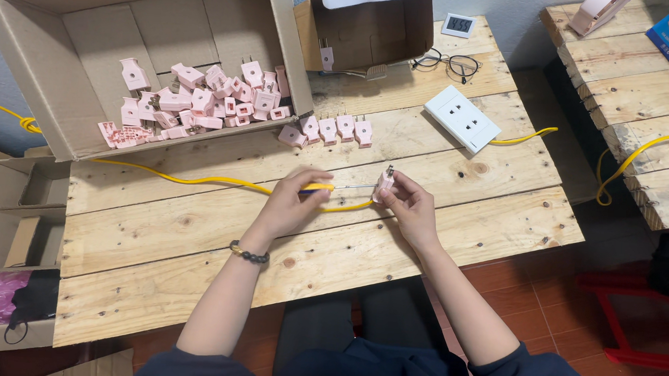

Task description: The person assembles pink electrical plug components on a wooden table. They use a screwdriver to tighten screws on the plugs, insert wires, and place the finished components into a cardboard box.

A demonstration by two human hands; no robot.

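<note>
Pink plastic two-pin plug [385, 181] pinched in right hand [409, 211], yellow cable [197, 179] gripped by left hand [292, 202], mid wooden plank desk [195, 234]; bared wire end [354, 186] likely missing the plug or fraying if jerked.

Two open cardboard boxes [89, 61], white clock screen [459, 24].

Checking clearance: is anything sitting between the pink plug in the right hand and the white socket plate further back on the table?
Nothing visible. The right hand holds the pink plug; bare planks lie between it and the white socket plate. The row of pink plugs sits off to the left.
</note>
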